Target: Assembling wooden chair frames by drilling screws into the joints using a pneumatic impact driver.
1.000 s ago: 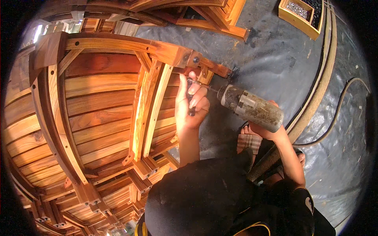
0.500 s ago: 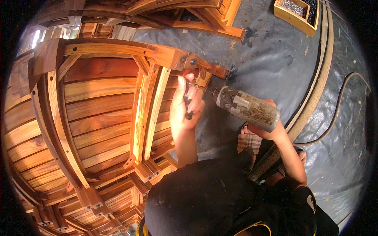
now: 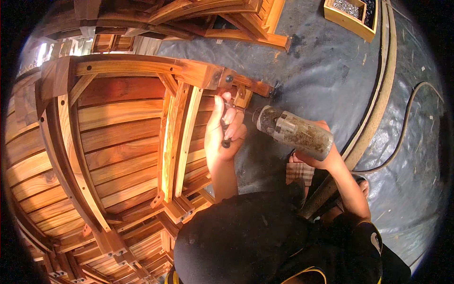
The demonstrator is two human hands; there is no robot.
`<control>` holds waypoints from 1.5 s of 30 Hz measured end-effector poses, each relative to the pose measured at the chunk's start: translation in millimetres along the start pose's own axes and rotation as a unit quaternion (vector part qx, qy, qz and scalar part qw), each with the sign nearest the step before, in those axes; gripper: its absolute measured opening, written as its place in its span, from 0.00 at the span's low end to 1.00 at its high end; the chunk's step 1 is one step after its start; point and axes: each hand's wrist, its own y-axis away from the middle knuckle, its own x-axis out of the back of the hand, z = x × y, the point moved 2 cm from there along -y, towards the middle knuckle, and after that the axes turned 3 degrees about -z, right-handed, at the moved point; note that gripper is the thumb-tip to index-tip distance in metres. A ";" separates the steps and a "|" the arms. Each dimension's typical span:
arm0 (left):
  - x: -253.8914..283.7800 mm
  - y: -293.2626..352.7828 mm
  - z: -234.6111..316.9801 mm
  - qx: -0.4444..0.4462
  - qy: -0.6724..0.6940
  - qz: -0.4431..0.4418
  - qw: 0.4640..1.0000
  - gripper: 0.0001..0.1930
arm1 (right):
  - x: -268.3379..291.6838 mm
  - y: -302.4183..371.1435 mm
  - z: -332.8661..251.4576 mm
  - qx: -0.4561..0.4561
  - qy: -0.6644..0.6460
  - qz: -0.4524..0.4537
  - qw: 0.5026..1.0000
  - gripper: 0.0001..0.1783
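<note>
Here: right hand (image 3: 318, 152) clenched around dusty cylindrical power drill (image 3: 293, 132), nose aimed left at corner joint of slatted wooden chair frame (image 3: 142, 137). Left hand (image 3: 226, 130) up against the joint, fingers curled on a small dark bit or key (image 3: 225, 141), thumb near the frame's bolt (image 3: 229, 79). Drill cord (image 3: 406, 128) trailing across grey floor sheet (image 3: 321, 61). Wooden box of screws (image 3: 352, 14) far off, top right.

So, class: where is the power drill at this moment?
In the head view, the power drill sits right of centre, held in the right hand, its tip beside the left hand at the wooden chair frame.
</note>
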 end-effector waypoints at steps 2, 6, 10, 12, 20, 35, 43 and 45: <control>1.8 -4.2 -2.3 0.014 -0.002 -0.007 1.000 0.13 | -1.3 -2.2 -2.2 0.032 0.012 0.043 0.999 0.20; 1.5 -6.8 -1.9 0.015 -0.033 -0.005 0.999 0.13 | -4.9 -3.5 -1.6 -0.002 -0.009 0.048 0.999 0.20; -5.8 -8.7 -1.9 -0.002 -0.091 0.020 0.996 0.15 | -6.5 -3.9 2.1 0.025 0.019 0.060 0.998 0.22; -9.3 -11.0 -2.7 -0.013 -0.126 0.033 0.991 0.16 | -6.0 -4.1 3.8 0.023 0.018 0.066 0.997 0.23; -22.2 -11.4 6.8 -0.025 -0.136 0.001 0.990 0.18 | -10.2 -13.4 3.2 0.055 0.019 0.098 0.993 0.24; -22.1 -14.2 13.0 -0.040 -0.132 -0.003 0.991 0.17 | -9.6 -28.5 3.3 0.074 0.032 0.129 0.988 0.20; -23.7 -12.5 17.1 -0.042 -0.169 0.012 0.985 0.19 | -12.6 -29.1 7.9 0.038 0.003 0.103 0.994 0.21; -25.3 -13.0 16.0 -0.045 -0.140 0.026 0.989 0.16 | -13.5 -29.9 7.8 0.040 -0.016 0.104 0.994 0.21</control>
